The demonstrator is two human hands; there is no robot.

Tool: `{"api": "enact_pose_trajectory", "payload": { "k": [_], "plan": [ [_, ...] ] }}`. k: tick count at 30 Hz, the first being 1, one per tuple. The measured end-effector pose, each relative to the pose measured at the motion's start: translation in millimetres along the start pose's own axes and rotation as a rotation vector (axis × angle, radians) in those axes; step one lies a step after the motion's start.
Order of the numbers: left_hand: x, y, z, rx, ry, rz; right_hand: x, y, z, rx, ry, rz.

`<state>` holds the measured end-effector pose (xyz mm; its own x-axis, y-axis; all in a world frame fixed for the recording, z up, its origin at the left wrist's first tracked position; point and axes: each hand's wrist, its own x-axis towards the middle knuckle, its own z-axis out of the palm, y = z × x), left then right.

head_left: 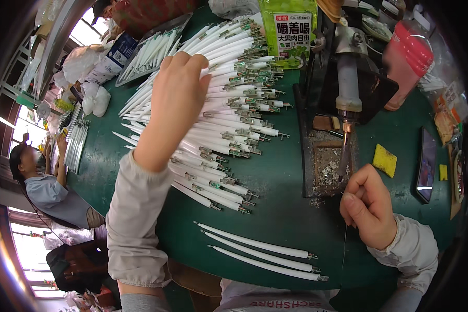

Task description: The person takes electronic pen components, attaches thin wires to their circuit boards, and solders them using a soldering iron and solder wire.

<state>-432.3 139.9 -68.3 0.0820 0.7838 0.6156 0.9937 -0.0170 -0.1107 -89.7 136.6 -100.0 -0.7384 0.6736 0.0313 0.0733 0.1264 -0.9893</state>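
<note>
So nearest the front edge of the green desk (275, 177) there are three white tubes (260, 253) lying loose side by side, metal tips pointing right, apart from everything else. Over by the right edge, the right hand (368, 207) is curled into a loose fist with thumb and forefinger pinched together on a thin wire (344, 244) that hangs down toward the front; wrist bent, pale sleeve coming in from the lower right corner. It sits just beside the little tray of grey crumbs (327, 166) under the soldering iron (347, 99), which stands tip-down in its dark holder. A yellow sponge (385, 160) and a phone (427, 165) lie further right. Mid-desk is the big fan of white tubes (223, 130), dozens stacked with the metal ends toward the iron. The left hand (177, 99) reaches up over that pile, arm stretched long from the front edge, palm down, fingers closed together on the upper tubes; can't quite see whether it's gripping one or just pressing. These tubes look light, stiff and probably breakable, so I'd grab one mid-length on the white part, not by the fiddly tips. At the far edge there's a tray of more tubes (151, 49) and a green pouch (288, 28).
</note>
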Motion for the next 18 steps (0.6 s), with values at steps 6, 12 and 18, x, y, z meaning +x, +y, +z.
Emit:
{"api": "enact_pose_trajectory", "payload": {
  "k": [6, 12, 18],
  "plan": [
    [4, -25, 14, 0.044, -0.074, 0.011, -1, -4, 1, -0.009, -0.002, 0.003],
    [-6, 44, -38, -0.178, -0.169, 0.032, -1, -5, -1, -0.071, -0.004, -0.029],
    [-20, 107, -77, -0.998, -0.722, -0.145, -4, -11, -1, -0.077, -0.042, -0.071]
  ]
}}
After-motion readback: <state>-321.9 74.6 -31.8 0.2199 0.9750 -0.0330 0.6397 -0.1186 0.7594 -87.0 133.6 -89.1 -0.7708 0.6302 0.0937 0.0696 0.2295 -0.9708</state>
